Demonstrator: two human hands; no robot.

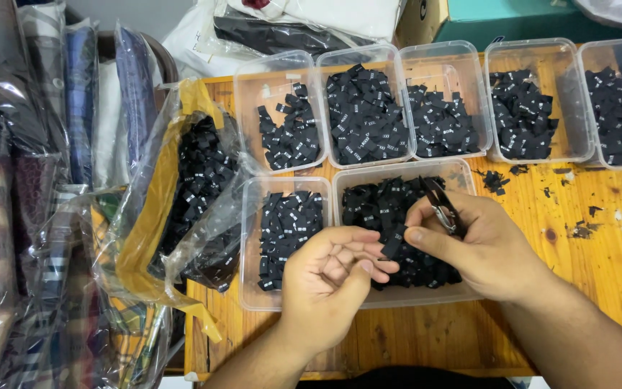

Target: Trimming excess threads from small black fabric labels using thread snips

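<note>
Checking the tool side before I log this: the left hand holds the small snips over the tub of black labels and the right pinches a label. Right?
Not quite: the sides are swapped. In the head view the right hand holds the small snips and pinches the black label, while the left hand is curled beside it, over the tub of black labels.

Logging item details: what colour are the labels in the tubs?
Black with small white marks; the labels in the tubs show best in the head view.

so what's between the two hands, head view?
A small black fabric label, pinched between the left hand and the right hand, over a clear tub of the same labels. The right hand also holds snips.
</note>
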